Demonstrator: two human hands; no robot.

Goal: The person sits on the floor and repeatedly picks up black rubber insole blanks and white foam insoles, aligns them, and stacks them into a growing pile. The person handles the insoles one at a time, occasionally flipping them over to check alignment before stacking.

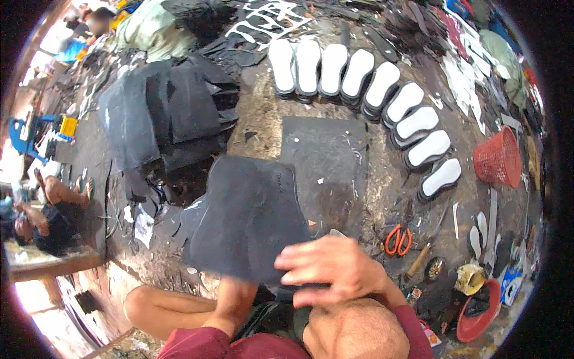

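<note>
And there on the right, a red latticed plastic basket point(497, 158)! Nearer, orange-handled scissors point(400, 234) lie just beside a wooden-handled tool point(418, 261).

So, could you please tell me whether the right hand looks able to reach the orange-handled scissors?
Probably yes: the right hand appears empty, and the orange-handled scissors lie uncovered on the ground to its right.

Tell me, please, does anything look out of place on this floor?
Yes: loose scraps litter the floor, like the pale piece left of the nearest black sheet, while white-topped sole stacks curve neatly.
</note>
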